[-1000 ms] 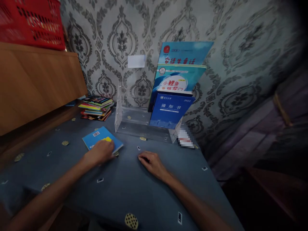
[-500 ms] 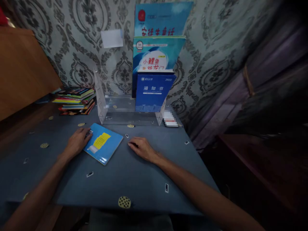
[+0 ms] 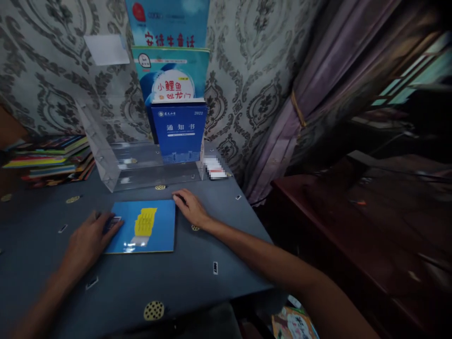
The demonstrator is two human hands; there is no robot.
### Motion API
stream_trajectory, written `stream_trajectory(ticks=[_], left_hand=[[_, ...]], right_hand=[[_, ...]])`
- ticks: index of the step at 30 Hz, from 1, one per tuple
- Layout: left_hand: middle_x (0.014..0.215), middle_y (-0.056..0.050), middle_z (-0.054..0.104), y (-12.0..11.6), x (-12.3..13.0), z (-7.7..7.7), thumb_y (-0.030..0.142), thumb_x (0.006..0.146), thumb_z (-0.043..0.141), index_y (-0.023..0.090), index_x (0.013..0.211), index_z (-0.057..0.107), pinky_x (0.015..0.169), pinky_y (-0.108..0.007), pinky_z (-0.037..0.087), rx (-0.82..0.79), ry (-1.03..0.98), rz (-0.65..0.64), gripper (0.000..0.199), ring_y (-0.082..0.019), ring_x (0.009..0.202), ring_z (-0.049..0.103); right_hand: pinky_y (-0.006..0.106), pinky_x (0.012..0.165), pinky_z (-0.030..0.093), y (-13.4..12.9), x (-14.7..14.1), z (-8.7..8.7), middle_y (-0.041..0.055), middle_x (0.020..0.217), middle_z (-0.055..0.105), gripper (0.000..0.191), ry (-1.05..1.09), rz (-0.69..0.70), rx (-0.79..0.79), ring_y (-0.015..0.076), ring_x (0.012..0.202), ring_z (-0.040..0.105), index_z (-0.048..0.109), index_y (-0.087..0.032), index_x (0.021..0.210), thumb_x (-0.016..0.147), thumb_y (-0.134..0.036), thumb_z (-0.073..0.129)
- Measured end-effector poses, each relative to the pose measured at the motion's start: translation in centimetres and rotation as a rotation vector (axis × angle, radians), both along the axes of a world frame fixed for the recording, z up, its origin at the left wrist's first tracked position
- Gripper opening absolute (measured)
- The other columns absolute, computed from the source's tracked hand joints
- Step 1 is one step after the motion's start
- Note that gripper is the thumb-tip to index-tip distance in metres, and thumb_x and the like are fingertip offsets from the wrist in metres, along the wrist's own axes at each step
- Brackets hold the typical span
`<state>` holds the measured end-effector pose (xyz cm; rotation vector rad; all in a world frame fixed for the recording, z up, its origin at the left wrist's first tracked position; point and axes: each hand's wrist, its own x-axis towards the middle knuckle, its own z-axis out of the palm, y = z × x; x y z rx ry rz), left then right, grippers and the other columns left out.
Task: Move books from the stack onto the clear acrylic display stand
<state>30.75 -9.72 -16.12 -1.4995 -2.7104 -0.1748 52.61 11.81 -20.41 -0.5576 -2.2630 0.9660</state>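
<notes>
A blue book (image 3: pixel 164 221) with a yellow patch lies flat on the table. Over its left edge rests my left hand (image 3: pixel 88 235), slightly blurred, with the fingers apart on the cover. My right hand (image 3: pixel 190 207) is by the book's upper right corner, its fingers curled together; whether they pinch anything is too small to tell. Behind the book, a clear acrylic rack (image 3: pixel 102 150) holds a dark blue booklet (image 3: pixel 181 136), a teal book (image 3: pixel 197 70) and a taller blue book (image 3: pixel 169 23), all upright at its right side.
A stack of books (image 3: pixel 56 157) sits at the left rear. Beside the rack's right foot lies a small white item (image 3: pixel 215 168). A purple curtain (image 3: pixel 282 113) hangs at the right, next to dark red furniture (image 3: pixel 318 216). A white paper (image 3: pixel 108 49) is on the wall.
The view has swung to the right. The blue book has turned from slanted to nearly square with the table, and my right hand is now closer to its upper right corner.
</notes>
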Motion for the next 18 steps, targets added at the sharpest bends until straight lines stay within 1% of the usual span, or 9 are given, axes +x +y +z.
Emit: stream_trajectory(ticks=[2, 5, 8, 10, 13, 15, 16, 18], left_hand=[[0.105, -0.011, 0.064, 0.7, 1.8, 0.2, 0.058, 0.093, 0.037, 0.022, 0.109, 0.07, 0.068, -0.036, 0.054, -0.01, -0.013, -0.022, 0.051, -0.027, 0.082, 0.069], [0.101, -0.007, 0.065, 1.9, 4.0, 0.3, 0.057, 0.092, 0.042, 0.024, 0.102, 0.068, 0.063, -0.032, 0.051, -0.017, -0.023, -0.069, 0.043, -0.023, 0.077, 0.069], [0.099, -0.006, 0.067, 3.2, 5.7, 0.4, 0.054, 0.092, 0.046, 0.023, 0.099, 0.066, 0.063, -0.03, 0.05, -0.037, -0.017, -0.118, 0.037, -0.023, 0.079, 0.069], [0.097, -0.006, 0.069, 4.1, 6.7, 0.7, 0.051, 0.095, 0.045, 0.023, 0.097, 0.064, 0.066, -0.031, 0.05, -0.078, -0.014, -0.15, 0.034, -0.023, 0.08, 0.07], [0.1, -0.007, 0.071, 5.1, 8.2, 1.6, 0.048, 0.099, 0.042, 0.022, 0.101, 0.063, 0.065, -0.032, 0.05, -0.2, 0.035, -0.184, 0.033, -0.025, 0.08, 0.07], [0.102, -0.01, 0.071, 5.7, 9.3, 2.2, 0.046, 0.101, 0.04, 0.02, 0.104, 0.064, 0.063, -0.034, 0.049, -0.278, 0.122, -0.19, 0.035, -0.029, 0.085, 0.07], [0.102, -0.011, 0.071, 6.0, 9.7, 2.3, 0.044, 0.102, 0.04, 0.02, 0.104, 0.065, 0.063, -0.035, 0.05, -0.291, 0.171, -0.203, 0.035, -0.03, 0.089, 0.069], [0.103, -0.014, 0.07, 6.4, 10.5, 2.1, 0.037, 0.102, 0.039, 0.019, 0.103, 0.067, 0.069, -0.037, 0.052, -0.237, 0.24, -0.286, 0.033, -0.032, 0.097, 0.067]], right_hand=[[0.034, 0.097, 0.048, 1.0, 1.1, -0.2, 0.0081, 0.109, 0.07, 0.023, 0.002, -0.015, 0.005, 0.0192, 0.105, 0.064, 0.067, -0.018, 0.11, 0.105, -0.03, 0.049], [0.033, 0.095, 0.049, 2.5, 3.1, -0.4, 0.0074, 0.109, 0.071, 0.025, 0.022, -0.056, 0.011, 0.0195, 0.104, 0.065, 0.068, -0.019, 0.108, 0.105, -0.032, 0.048], [0.034, 0.091, 0.05, 3.8, 4.9, -0.5, 0.0073, 0.106, 0.073, 0.028, 0.031, -0.082, -0.014, 0.0203, 0.1, 0.066, 0.069, -0.018, 0.104, 0.105, -0.034, 0.046], [0.033, 0.088, 0.051, 4.4, 5.6, -0.5, 0.007, 0.105, 0.073, 0.03, 0.039, -0.083, -0.05, 0.0203, 0.098, 0.067, 0.069, -0.018, 0.103, 0.105, -0.035, 0.045], [0.031, 0.086, 0.051, 4.7, 6.1, -0.4, 0.0062, 0.102, 0.072, 0.028, 0.043, -0.087, -0.062, 0.0201, 0.096, 0.067, 0.069, -0.018, 0.102, 0.105, -0.034, 0.045], [0.032, 0.086, 0.05, 4.6, 6.1, -0.1, 0.006, 0.1, 0.072, 0.026, 0.022, -0.085, -0.009, 0.0202, 0.095, 0.067, 0.069, -0.018, 0.101, 0.104, -0.031, 0.047], [0.032, 0.086, 0.05, 4.4, 6.2, 0.0, 0.0063, 0.1, 0.072, 0.024, 0.004, -0.082, 0.035, 0.0204, 0.095, 0.066, 0.069, -0.018, 0.101, 0.103, -0.029, 0.048], [0.035, 0.089, 0.049, 3.6, 6.3, 0.5, 0.0074, 0.1, 0.072, 0.021, -0.046, -0.07, 0.156, 0.0215, 0.096, 0.066, 0.07, -0.018, 0.102, 0.102, -0.025, 0.05]])
